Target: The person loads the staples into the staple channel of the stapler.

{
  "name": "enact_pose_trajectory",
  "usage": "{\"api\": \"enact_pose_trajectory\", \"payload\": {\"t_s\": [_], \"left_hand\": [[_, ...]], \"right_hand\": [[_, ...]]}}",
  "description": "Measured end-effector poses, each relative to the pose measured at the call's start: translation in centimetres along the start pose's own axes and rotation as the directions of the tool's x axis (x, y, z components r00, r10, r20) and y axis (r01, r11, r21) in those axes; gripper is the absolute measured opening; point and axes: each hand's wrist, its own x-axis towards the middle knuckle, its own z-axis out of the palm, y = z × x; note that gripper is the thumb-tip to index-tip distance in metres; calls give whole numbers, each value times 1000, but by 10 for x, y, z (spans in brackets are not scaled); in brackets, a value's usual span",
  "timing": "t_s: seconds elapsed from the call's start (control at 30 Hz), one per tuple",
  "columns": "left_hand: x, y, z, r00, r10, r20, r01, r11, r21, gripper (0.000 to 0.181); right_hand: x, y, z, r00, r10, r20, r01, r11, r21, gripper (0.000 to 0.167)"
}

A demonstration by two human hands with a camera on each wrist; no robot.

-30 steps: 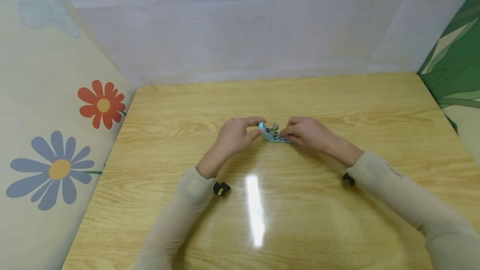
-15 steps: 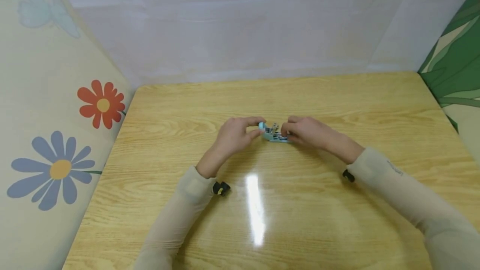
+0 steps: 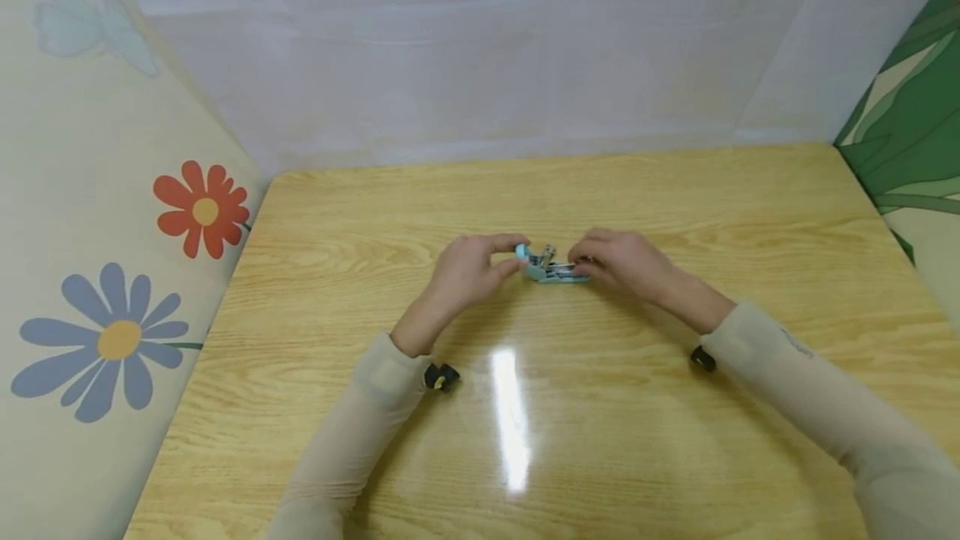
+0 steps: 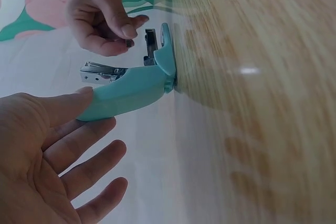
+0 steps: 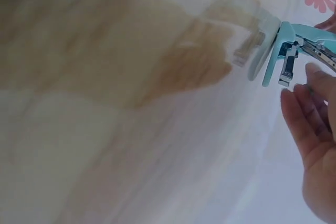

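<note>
An opened turquoise stapler [image 3: 558, 275] stands on the table, its base down and its top cover swung up. My left hand [image 3: 468, 275] pinches the end of the raised cover [image 4: 123, 94] between thumb and fingers, the other fingers spread in the left wrist view. Metal parts tilt up from the stapler, and the staple channel [image 5: 288, 66] lies over the base. Just off the base's free end, my right hand [image 3: 626, 263] pinches a small metallic piece [image 4: 129, 43] that looks like a short strip of staples; most of it is hidden by the fingertips.
The wooden table [image 3: 585, 407] reaches to a white cloth backdrop [image 3: 450, 65]. A wall panel with painted flowers [image 3: 120, 340] stands at the left, one with green leaves [image 3: 922, 123] at the right. Black wrist cameras [image 3: 442, 377] sit under both cuffs.
My right hand has drawn a little to the right, so more of the stapler's base shows. The left hand and the stapler have stayed almost where they were.
</note>
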Motion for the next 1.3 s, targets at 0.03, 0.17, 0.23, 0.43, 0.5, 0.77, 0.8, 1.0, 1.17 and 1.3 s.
{"api": "enact_pose_trajectory", "payload": {"t_s": [0.03,0.17,0.23,0.43,0.5,0.77,0.8,1.0,1.17,1.3], "left_hand": [[0,0,0,1000,0,0,0,1000,-3,40],[0,-1,1,1000,-5,7,5,1000,-12,41],[0,-1,1,1000,-5,8,5,1000,-15,41],[0,-2,1,1000,-4,-2,4,1000,-18,41],[0,-2,1,1000,-2,-8,2,1000,-18,41],[0,0,0,1000,-4,-4,4,1000,-21,40],[0,0,0,1000,-5,-6,5,1000,-24,40],[1,0,1,1000,2,-12,-3,998,-62,42],[2,-2,4,999,-32,12,34,985,-171,42],[3,-5,6,998,-57,24,61,963,-261,42]], "right_hand": [[0,-1,-1,1000,23,7,-23,1000,11,17],[-1,-4,-3,995,95,35,-95,995,20,23],[-1,-6,-3,993,110,42,-112,993,24,24],[2,-10,2,987,147,62,-150,987,51,23],[3,-10,3,986,152,67,-156,986,55,23],[6,-10,6,981,177,80,-182,981,60,21],[6,-10,6,980,179,83,-185,981,64,21],[7,-9,7,977,194,93,-201,977,74,19],[8,-8,8,973,209,95,-216,973,78,17],[8,-7,8,973,212,94,-220,973,77,16]]}}
